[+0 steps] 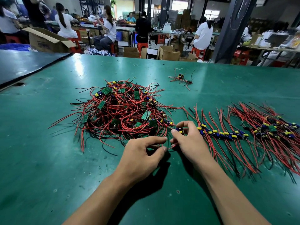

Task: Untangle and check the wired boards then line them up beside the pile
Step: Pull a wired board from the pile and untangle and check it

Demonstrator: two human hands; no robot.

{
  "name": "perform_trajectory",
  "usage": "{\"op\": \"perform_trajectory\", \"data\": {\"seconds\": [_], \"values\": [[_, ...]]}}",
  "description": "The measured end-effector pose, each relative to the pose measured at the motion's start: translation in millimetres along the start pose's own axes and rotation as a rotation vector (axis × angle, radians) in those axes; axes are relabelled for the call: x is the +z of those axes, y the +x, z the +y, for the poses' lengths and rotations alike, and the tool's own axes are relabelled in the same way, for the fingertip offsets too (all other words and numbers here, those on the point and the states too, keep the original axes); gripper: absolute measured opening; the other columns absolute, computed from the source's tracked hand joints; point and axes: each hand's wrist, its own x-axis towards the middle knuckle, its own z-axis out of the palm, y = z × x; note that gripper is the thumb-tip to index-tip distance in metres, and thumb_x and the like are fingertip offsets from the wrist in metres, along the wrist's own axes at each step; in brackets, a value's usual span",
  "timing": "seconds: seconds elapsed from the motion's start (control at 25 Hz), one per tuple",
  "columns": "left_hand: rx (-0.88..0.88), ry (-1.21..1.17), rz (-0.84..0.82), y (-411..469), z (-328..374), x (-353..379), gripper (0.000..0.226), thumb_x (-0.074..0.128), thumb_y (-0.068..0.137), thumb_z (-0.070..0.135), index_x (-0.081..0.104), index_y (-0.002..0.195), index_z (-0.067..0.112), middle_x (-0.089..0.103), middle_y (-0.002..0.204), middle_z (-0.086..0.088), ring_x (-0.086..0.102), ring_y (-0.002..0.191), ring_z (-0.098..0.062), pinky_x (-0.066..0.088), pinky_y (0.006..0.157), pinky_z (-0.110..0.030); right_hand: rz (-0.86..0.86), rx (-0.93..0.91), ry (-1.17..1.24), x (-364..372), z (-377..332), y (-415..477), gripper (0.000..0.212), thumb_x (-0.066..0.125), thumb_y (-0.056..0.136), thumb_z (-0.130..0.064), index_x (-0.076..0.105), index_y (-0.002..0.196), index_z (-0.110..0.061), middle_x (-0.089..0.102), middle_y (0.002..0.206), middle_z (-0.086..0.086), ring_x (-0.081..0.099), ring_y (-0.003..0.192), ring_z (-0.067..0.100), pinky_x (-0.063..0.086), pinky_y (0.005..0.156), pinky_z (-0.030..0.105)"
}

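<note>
A tangled pile (123, 109) of small green boards with red and black wires lies on the green mat, left of centre. Just right of its near edge my right hand (186, 140) pinches one wired board (179, 129) by its blue and yellow parts. My left hand (142, 153) pinches that board's red wires (164, 144) between thumb and forefinger. To the right runs a row of lined-up boards (222, 134), wires fanned out toward and away from me. A denser laid-out bunch (272, 129) continues at the far right.
A few loose wired boards (181, 78) lie apart at the back of the green table (48, 159). A small rubber band (134, 77) sits behind the pile. A darker table (24, 64) adjoins at the left. People sit at benches among cardboard boxes beyond.
</note>
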Motion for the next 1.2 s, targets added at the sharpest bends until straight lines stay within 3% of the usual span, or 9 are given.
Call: {"op": "perform_trajectory", "data": {"seconds": [0.12, 0.32, 0.4, 0.56, 0.72, 0.84, 0.96, 1.04, 1.2], "values": [[-0.028, -0.001, 0.009, 1.4, -0.7, 1.1, 0.027, 0.071, 0.086, 0.022, 0.074, 0.113, 0.027, 0.075, 0.087, 0.015, 0.068, 0.076, 0.007, 0.055, 0.08, -0.02, -0.022, 0.026, 0.071, -2.7, -6.6, -2.9, 0.012, 0.068, 0.093, -0.014, 0.057, 0.098, -0.015, 0.066, 0.084, 0.015, 0.066, 0.053, 0.016, 0.053, 0.052, 0.034], [-0.052, -0.014, 0.038, 4.3, -0.1, 2.3, 0.031, 0.069, 0.09, 0.027, 0.069, 0.12, 0.026, 0.066, 0.075, 0.03, 0.057, 0.067, 0.02, 0.039, 0.067, -0.001, -0.124, 0.082, 0.382, -5.2, -23.6, -4.1, 0.018, 0.066, 0.095, -0.019, 0.058, 0.111, -0.017, 0.077, 0.087, 0.007, 0.059, 0.054, 0.015, 0.049, 0.051, 0.026], [-0.042, -0.021, 0.052, 4.1, -0.8, 1.9, 0.029, 0.066, 0.092, 0.025, 0.069, 0.12, 0.025, 0.063, 0.083, 0.036, 0.058, 0.077, 0.023, 0.038, 0.072, 0.002, -0.121, 0.141, 0.501, -7.1, -27.4, -2.9, 0.016, 0.061, 0.096, -0.019, 0.058, 0.112, -0.017, 0.076, 0.084, 0.007, 0.058, 0.051, 0.014, 0.046, 0.049, 0.023], [-0.014, 0.006, 0.1, 5.0, -3.8, 2.0, 0.026, 0.061, 0.095, 0.02, 0.07, 0.119, 0.023, 0.068, 0.109, 0.021, 0.058, 0.098, 0.021, 0.04, 0.086, -0.002, -0.067, 0.121, 0.563, -19.9, -28.3, -0.1, 0.015, 0.054, 0.095, -0.023, 0.065, 0.1, -0.015, 0.071, 0.07, 0.007, 0.047, 0.042, 0.013, 0.036, 0.044, 0.022], [-0.033, -0.012, 0.142, 6.1, -7.9, 2.6, 0.022, 0.062, 0.094, 0.016, 0.074, 0.113, 0.018, 0.073, 0.103, 0.015, 0.064, 0.092, 0.012, 0.047, 0.086, -0.009, -0.132, 0.146, 0.679, -24.7, -30.1, -3.6, 0.023, 0.06, 0.078, -0.032, 0.068, 0.09, -0.014, 0.065, 0.063, 0.006, 0.043, 0.042, 0.014, 0.034, 0.044, 0.023], [-0.047, -0.037, 0.174, 6.1, -8.6, 2.5, 0.018, 0.064, 0.092, 0.013, 0.077, 0.105, 0.017, 0.074, 0.092, 0.016, 0.067, 0.082, 0.008, 0.051, 0.08, -0.013, -0.153, 0.152, 0.691, -19.2, -31.2, -4.3, 0.02, 0.058, 0.086, -0.028, 0.068, 0.088, -0.011, 0.067, 0.068, 0.008, 0.057, 0.055, 0.017, 0.047, 0.059, 0.03], [-0.052, -0.075, 0.216, 4.8, -9.4, 1.6, 0.016, 0.065, 0.091, 0.011, 0.077, 0.099, 0.016, 0.074, 0.081, 0.016, 0.069, 0.075, -0.001, 0.054, 0.073, -0.019, -0.12, 0.164, 0.718, -16.4, -27.9, 0.1, 0.022, 0.049, 0.098, -0.021, 0.066, 0.09, -0.01, 0.071, 0.073, 0.01, 0.068, 0.071, 0.018, 0.048, 0.079, 0.034], [-0.035, -0.121, 0.228, 3.6, -7.2, 0.4, 0.016, 0.064, 0.092, 0.01, 0.076, 0.099, 0.017, 0.075, 0.081, 0.011, 0.071, 0.073, -0.009, 0.057, 0.071, -0.03, -0.079, 0.159, 0.637, -15.2, -25.2, 2.9, 0.022, 0.048, 0.1, -0.022, 0.066, 0.09, -0.012, 0.073, 0.074, 0.007, 0.07, 0.074, 0.015, 0.047, 0.08, 0.033], [0.03, -0.216, 0.291, 2.4, -1.1, 0.0, 0.019, 0.062, 0.093, 0.004, 0.075, 0.103, 0.014, 0.076, 0.091, 0.009, 0.072, 0.079, -0.008, 0.06, 0.073, -0.032, -0.011, 0.154, 0.385, -11.2, -14.8, 5.1, 0.021, 0.057, 0.098, -0.03, 0.069, 0.089, -0.015, 0.07, 0.069, 0.002, 0.062, 0.062, 0.017, 0.045, 0.062, 0.031]]}}
